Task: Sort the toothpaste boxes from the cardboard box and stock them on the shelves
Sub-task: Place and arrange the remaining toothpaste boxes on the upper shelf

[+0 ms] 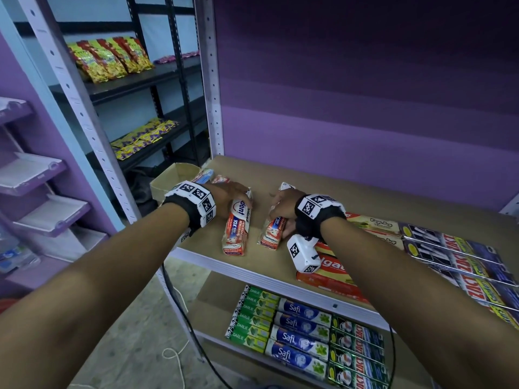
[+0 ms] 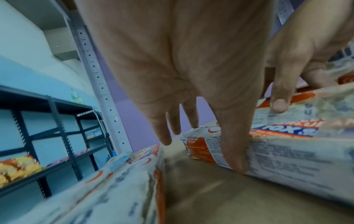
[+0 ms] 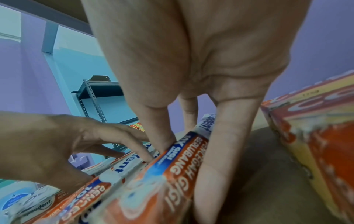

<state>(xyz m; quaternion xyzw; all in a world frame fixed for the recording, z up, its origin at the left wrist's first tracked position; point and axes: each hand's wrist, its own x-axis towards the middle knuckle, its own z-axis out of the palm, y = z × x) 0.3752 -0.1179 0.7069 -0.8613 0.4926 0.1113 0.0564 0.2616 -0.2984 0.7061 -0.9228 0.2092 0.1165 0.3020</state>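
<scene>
Two plastic-wrapped red-and-white Pepsodent toothpaste packs lie side by side near the front left of the brown shelf board (image 1: 351, 192). My left hand (image 1: 233, 196) grips the left pack (image 1: 236, 234) across its width. In the left wrist view the thumb (image 2: 279, 104) sits on the top of that pack (image 2: 287, 151) and a finger runs down its near side. My right hand (image 1: 283, 204) straddles the right pack (image 1: 271, 237), with thumb and fingers (image 3: 220, 166) clamped on its two long sides (image 3: 153, 189). An open cardboard box (image 1: 171, 178) stands behind the shelf's left upright.
More Pepsodent packs (image 1: 222, 179) lie behind my left hand. A red Colgate box (image 1: 334, 273) and Zact boxes (image 1: 455, 254) fill the shelf's right side. Darlie (image 1: 252, 315) and Safi boxes (image 1: 300, 329) line the shelf below. A black rack with snack bags (image 1: 109, 57) stands at left.
</scene>
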